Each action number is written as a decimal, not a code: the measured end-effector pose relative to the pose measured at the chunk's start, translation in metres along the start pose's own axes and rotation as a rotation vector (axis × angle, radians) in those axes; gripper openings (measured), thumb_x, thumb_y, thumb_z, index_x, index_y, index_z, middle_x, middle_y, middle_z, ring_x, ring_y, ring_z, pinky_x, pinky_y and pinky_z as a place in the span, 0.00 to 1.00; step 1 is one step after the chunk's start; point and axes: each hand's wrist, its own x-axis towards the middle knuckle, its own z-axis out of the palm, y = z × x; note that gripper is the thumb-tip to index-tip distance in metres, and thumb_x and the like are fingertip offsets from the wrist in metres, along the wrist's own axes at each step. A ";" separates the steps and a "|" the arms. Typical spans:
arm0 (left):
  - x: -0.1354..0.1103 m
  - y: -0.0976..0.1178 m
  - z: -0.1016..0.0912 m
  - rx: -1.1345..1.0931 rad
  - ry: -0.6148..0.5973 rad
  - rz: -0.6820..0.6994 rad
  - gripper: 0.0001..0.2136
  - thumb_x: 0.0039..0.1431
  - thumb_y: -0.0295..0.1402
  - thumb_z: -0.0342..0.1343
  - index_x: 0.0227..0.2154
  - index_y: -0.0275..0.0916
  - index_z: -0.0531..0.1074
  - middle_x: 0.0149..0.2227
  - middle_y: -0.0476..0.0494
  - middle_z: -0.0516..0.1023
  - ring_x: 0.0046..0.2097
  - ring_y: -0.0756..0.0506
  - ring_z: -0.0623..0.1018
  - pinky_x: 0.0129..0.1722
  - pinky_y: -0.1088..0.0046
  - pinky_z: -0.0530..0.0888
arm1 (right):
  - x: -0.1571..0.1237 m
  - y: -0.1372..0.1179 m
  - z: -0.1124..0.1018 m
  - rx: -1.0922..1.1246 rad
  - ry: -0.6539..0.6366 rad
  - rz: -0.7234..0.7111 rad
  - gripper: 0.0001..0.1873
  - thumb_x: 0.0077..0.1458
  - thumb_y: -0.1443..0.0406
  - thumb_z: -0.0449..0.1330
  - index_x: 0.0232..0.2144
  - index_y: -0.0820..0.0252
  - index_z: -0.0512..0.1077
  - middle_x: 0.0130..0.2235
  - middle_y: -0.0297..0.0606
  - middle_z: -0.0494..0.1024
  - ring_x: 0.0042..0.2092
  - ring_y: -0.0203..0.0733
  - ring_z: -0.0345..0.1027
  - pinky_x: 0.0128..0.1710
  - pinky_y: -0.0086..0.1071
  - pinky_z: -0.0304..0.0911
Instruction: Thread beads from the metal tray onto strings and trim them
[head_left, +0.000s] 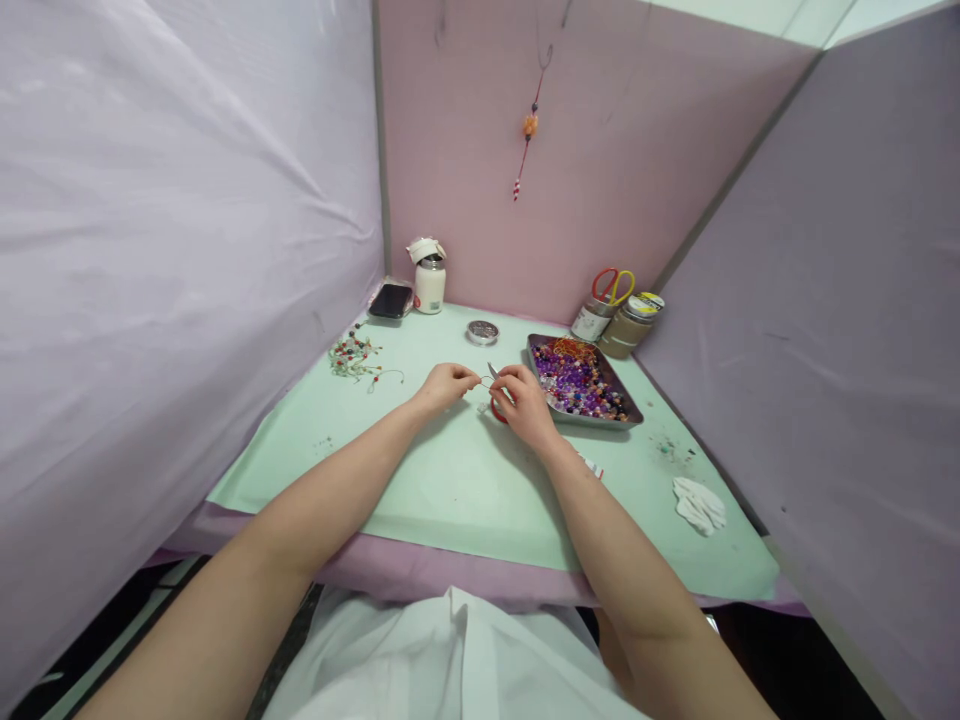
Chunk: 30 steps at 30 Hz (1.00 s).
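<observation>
My left hand (444,386) hovers over the green table mat (450,480), fingers pinched on a thin wire or thread that runs toward the other hand. My right hand (525,403) is closed around a small tool with red handles (496,409) whose metal tip points up between the two hands. The hands are almost touching, just left of a metal tray (628,410) filled with purple, red and clear beads.
A pile of beaded strands (352,358) lies at the left. At the back stand a phone (391,299), a white jar (430,283), a small round tin (482,331) and two containers with scissors (613,286). A crumpled white cloth (699,505) lies at the right.
</observation>
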 end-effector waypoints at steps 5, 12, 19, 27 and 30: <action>0.001 -0.004 0.002 0.381 -0.031 0.335 0.08 0.51 0.32 0.52 0.27 0.36 0.75 0.29 0.45 0.76 0.32 0.48 0.71 0.34 0.72 0.65 | 0.002 0.003 -0.001 -0.065 0.014 -0.037 0.09 0.56 0.65 0.52 0.32 0.56 0.72 0.43 0.43 0.72 0.46 0.47 0.64 0.47 0.41 0.57; -0.002 -0.003 0.001 0.388 -0.159 0.495 0.09 0.55 0.33 0.50 0.29 0.37 0.75 0.29 0.46 0.73 0.31 0.50 0.70 0.34 0.74 0.65 | 0.001 0.006 0.001 0.164 -0.044 0.189 0.09 0.55 0.61 0.52 0.31 0.57 0.71 0.32 0.37 0.76 0.35 0.41 0.67 0.38 0.34 0.61; 0.000 -0.002 0.000 0.338 -0.118 0.530 0.09 0.56 0.33 0.51 0.29 0.36 0.75 0.30 0.46 0.73 0.31 0.50 0.70 0.35 0.74 0.65 | 0.002 0.001 0.001 0.598 -0.113 0.497 0.12 0.48 0.57 0.59 0.27 0.61 0.70 0.24 0.35 0.75 0.25 0.34 0.63 0.28 0.29 0.59; -0.004 0.000 0.001 0.281 -0.062 0.533 0.07 0.55 0.32 0.53 0.29 0.36 0.75 0.30 0.46 0.75 0.32 0.50 0.71 0.35 0.74 0.66 | 0.003 -0.007 -0.005 0.693 -0.139 0.558 0.15 0.45 0.54 0.62 0.26 0.61 0.71 0.25 0.35 0.75 0.26 0.33 0.62 0.29 0.28 0.58; -0.005 0.002 0.001 0.261 -0.054 0.536 0.07 0.55 0.31 0.54 0.28 0.36 0.76 0.29 0.46 0.75 0.32 0.50 0.71 0.35 0.74 0.66 | 0.003 -0.006 -0.005 0.726 -0.141 0.559 0.15 0.45 0.53 0.63 0.26 0.60 0.71 0.24 0.34 0.75 0.26 0.34 0.62 0.29 0.28 0.57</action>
